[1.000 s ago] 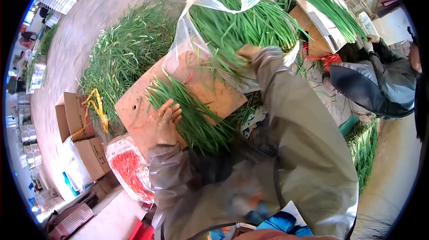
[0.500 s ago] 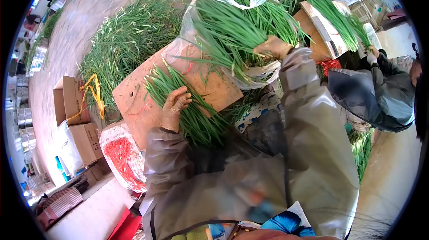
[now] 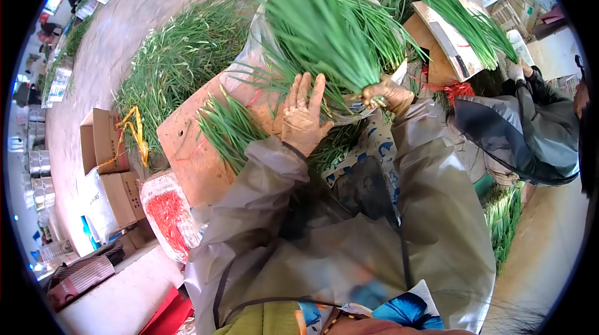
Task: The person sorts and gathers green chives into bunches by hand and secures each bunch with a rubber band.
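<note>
My right hand, in a thin glove, is closed round the pale stem end of a bunch of chives. Its long green leaves fan up and away, blurred by motion, over a clear plastic bag filled with more chives. My left hand, also gloved, is held up with its fingers spread and nothing in it, just left of the held bunch's stems. A smaller pile of chives lies on the reddish board, left of my left hand and partly behind my sleeve.
Loose greens are heaped on the floor beyond the board. At left stand cardboard boxes with yellow strapping and a sack of red ties. A co-worker handles chives at another board on the right.
My left hand has left the chives on the board and moved right, its fingers now spread. My right hand has drawn its bunch slightly lower, and the leaves swing more upright.
</note>
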`<state>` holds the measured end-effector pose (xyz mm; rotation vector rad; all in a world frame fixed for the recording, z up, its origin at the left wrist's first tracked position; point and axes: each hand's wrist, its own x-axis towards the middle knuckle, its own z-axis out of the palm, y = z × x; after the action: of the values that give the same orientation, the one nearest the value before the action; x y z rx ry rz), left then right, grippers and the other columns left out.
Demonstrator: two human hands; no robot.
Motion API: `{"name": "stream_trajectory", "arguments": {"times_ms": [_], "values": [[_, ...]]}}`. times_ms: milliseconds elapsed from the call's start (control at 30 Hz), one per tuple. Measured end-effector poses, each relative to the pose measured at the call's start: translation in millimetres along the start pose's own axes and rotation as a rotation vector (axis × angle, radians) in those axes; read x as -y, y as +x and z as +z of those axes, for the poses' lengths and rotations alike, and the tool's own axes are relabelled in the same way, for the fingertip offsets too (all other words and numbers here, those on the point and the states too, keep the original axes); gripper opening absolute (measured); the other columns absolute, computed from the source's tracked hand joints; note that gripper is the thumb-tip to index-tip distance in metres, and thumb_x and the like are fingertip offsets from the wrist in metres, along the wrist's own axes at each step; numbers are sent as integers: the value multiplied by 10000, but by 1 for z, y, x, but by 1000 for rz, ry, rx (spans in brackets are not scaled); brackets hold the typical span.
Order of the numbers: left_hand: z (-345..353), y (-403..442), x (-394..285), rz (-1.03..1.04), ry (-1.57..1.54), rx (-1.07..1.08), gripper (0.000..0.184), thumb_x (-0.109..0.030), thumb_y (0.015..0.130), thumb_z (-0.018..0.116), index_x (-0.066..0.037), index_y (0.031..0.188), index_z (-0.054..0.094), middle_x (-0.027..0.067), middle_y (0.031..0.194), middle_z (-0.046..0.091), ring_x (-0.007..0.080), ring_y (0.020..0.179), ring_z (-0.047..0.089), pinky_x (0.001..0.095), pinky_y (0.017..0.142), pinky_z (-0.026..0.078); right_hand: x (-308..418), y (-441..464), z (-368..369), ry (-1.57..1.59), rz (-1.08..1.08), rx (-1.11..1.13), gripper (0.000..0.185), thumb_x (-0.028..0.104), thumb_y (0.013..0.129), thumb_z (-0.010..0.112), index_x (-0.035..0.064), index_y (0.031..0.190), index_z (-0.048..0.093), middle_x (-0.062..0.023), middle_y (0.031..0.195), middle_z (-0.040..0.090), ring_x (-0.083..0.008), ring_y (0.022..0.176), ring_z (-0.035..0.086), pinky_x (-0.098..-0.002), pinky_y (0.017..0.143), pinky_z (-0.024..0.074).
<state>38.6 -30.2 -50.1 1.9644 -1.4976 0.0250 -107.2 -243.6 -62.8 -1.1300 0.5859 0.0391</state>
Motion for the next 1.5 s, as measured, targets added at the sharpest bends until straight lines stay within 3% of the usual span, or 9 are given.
{"name": "stream_trajectory", "arguments": {"times_ms": [200, 400, 567, 633, 800, 867, 1100, 1333, 1500], "values": [[29, 44, 10, 522, 514, 57, 699, -120, 744, 522, -208, 1395, 285, 155, 1355, 354, 284, 1239, 378, 414, 1017, 325, 3, 8, 28, -575, 268, 332, 215, 128, 723, 715, -1, 866, 620, -59, 723, 622, -148, 629, 596, -262, 550, 485], [36, 40, 29, 526, 531, 382, 710, -117, 741, 521, -176, 1409, 288, 24, 641, 516, 172, 583, 563, 311, 539, 463, -10, 14, 24, -276, 260, 401, 409, 272, 761, 721, 5, 1039, 583, -81, 829, 633, -176, 686, 603, -296, 621, 511], [-28, 63, 20, 189, 308, 508, 693, -23, 756, 566, -118, 1391, 305, 61, 800, 621, 220, 684, 614, 311, 603, 501, -6, 14, -44, -498, -382, -617, 516, 318, 798, 682, 14, 1188, 535, -163, 1057, 617, -242, 962, 585, -344, 855, 461], [-60, 68, 22, -50, -708, 268, 687, 43, 705, 648, -98, 1323, 383, 64, 1063, 577, 196, 917, 580, 312, 772, 499, -7, 10, -40, -578, -695, -941, 446, 274, 817, 665, 8, 1158, 556, -152, 1077, 614, -229, 989, 575, -325, 867, 448], [-149, 68, 6, -314, -1097, -126, 436, 47, 659, 740, -38, 1050, 567, 98, 962, 642, 195, 839, 631, 300, 691, 532, 27, -50, 132, -283, -836, -53, 755, 82, 732, 717, 80, 1374, 319, -85, 1377, 364, -212, 1249, 354, -342, 1001, 347], [-155, 54, -19, -353, -1529, -207, 278, 33, 719, 697, -42, 963, 587, 79, 812, 639, 201, 678, 627, 323, 624, 537, 11, -57, 195, -54, -722, 131, 1071, 332, 637, 793, 53, 1428, 126, -109, 1443, 240, -223, 1316, 245, -351, 1071, 221], [-51, -64, -12, -819, -2070, -189, 339, -228, 799, 671, -75, 1074, 546, 95, 923, 609, 240, 776, 610, 383, 668, 524, -56, -86, 205, -214, -276, -37, 575, 35, 730, 689, -2, 1242, 430, -53, 1033, 585, -130, 897, 545, -272, 799, 453], [-5, -165, -23, -1363, -2249, 64, 411, -315, 859, 599, 0, 1114, 533, 152, 1002, 614, 286, 931, 587, 415, 858, 482, -104, -122, 218, -1023, -77, -57, 826, 426, 807, 630, -34, 1367, 233, -264, 1183, 512, -323, 1059, 538, -358, 858, 443], [-55, -153, -10, -949, -1912, 172, 224, -84, 785, 639, -1, 986, 586, 87, 879, 640, 209, 764, 628, 342, 709, 536, -64, -138, 223, -639, -269, -125, 401, 339, 844, 611, 5, 1066, 584, -174, 901, 637, -242, 849, 621, -305, 746, 479]]}}
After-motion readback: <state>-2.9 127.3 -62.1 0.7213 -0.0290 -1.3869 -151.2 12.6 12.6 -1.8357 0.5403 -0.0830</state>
